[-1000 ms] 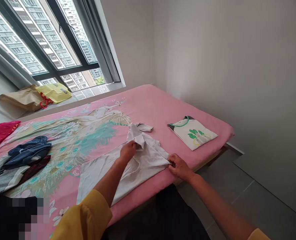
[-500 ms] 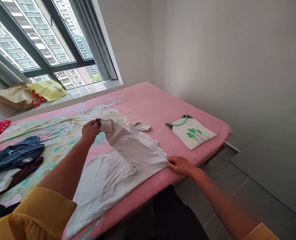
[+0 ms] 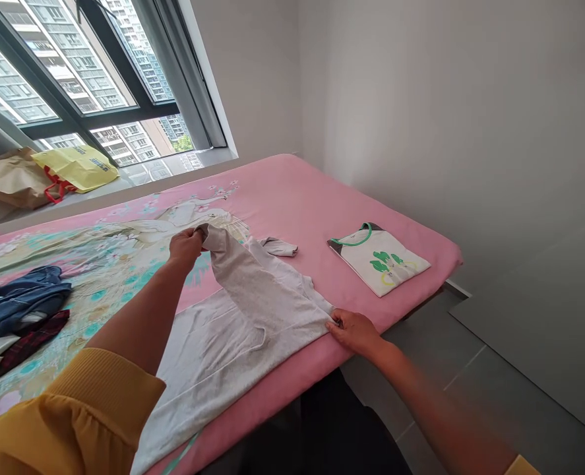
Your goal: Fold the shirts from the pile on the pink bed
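Note:
A light grey shirt [image 3: 243,336] lies spread along the near edge of the pink bed, one sleeve stretching out at its far side. My left hand [image 3: 187,249] pinches the end of its other sleeve and holds it raised above the bed. At the right end of the shirt, by the shoulder or collar, my right hand [image 3: 355,330] is closed on the fabric near the bed's edge. Part of the shirt's lower end is hidden behind my left forearm. A folded white T-shirt [image 3: 388,260] with a green neckline and green print rests to the right.
The pink bed sheet [image 3: 297,191] has a floral pattern on the left. A pile of clothes [image 3: 20,303], with denim on top, lies at left. On the windowsill are a yellow bag [image 3: 79,168] and a brown paper bag [image 3: 15,178]. A wall [image 3: 445,119] bounds the right side.
My left hand has lifted the sleeve end slightly and shifted it a little to the right. My right hand stays at the same spot on the shirt. The view has turned slightly.

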Demonstrator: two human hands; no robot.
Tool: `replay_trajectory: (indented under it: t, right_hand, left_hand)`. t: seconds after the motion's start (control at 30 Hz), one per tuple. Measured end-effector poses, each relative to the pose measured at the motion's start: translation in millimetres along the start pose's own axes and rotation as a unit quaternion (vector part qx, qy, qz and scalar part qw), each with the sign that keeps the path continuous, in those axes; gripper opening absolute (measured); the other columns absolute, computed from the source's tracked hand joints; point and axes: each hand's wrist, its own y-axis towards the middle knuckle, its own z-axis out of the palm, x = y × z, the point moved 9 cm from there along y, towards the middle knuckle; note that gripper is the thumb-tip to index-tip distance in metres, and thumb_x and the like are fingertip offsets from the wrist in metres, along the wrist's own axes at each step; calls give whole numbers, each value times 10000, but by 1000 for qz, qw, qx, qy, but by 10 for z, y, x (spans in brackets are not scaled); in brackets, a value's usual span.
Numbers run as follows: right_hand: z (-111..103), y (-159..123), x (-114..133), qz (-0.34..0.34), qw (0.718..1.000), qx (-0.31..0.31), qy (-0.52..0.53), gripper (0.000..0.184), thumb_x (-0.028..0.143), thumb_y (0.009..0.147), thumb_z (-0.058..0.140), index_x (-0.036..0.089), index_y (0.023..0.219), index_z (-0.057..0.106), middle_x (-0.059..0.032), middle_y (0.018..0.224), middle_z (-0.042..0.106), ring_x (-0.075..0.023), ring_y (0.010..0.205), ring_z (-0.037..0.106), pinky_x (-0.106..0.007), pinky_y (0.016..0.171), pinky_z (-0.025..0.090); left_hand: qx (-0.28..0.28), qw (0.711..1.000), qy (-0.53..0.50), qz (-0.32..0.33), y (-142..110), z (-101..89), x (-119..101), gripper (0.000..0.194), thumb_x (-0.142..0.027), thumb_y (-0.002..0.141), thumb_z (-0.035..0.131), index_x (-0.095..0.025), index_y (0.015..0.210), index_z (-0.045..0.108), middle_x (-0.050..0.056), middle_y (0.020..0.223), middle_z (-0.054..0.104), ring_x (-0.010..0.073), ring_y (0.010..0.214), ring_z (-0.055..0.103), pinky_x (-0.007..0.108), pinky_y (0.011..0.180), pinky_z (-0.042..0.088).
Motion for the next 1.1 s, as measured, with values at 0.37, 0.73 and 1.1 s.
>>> replay_trajectory:
  t: [0.37, 0.73, 1.1]
  right_hand:
    - [37, -62, -59, 61, 996, -42, -43, 203, 412, 820, 485, 217, 769, 506, 25, 641, 581, -129, 605, 508, -240, 544, 219]
    - [-72, -331, 107, 11, 992, -121, 29, 266, 454, 810, 500, 231, 942, 559, 28, 654, 578, -130, 558, 537, -233, 527, 339]
    - [710, -145, 1673, -290, 948, 82, -98, 413, 183, 820, 374, 285, 1163, 579, -6, 1118, 647, -180, 939, 618, -274, 757, 425]
  left_hand:
    - [47, 949, 109, 293, -1250, 411, -23, 345, -345, 812, 518, -180, 1105, 596, 97, 1176, 613, 238, 1143, 521, 411, 1007, 379]
    - [-1, 939, 264, 221, -3146, -923, 1848, 233, -271, 881, 477, -225, 1069, 608, 72, 1164, 630, 249, 1190, 507, 491, 1017, 350]
    - [7, 934, 307, 185, -3181, -1286, 1941, 398, -91, 854, 361, -237, 1139, 598, 39, 1270, 579, 207, 1271, 426, 454, 1086, 253]
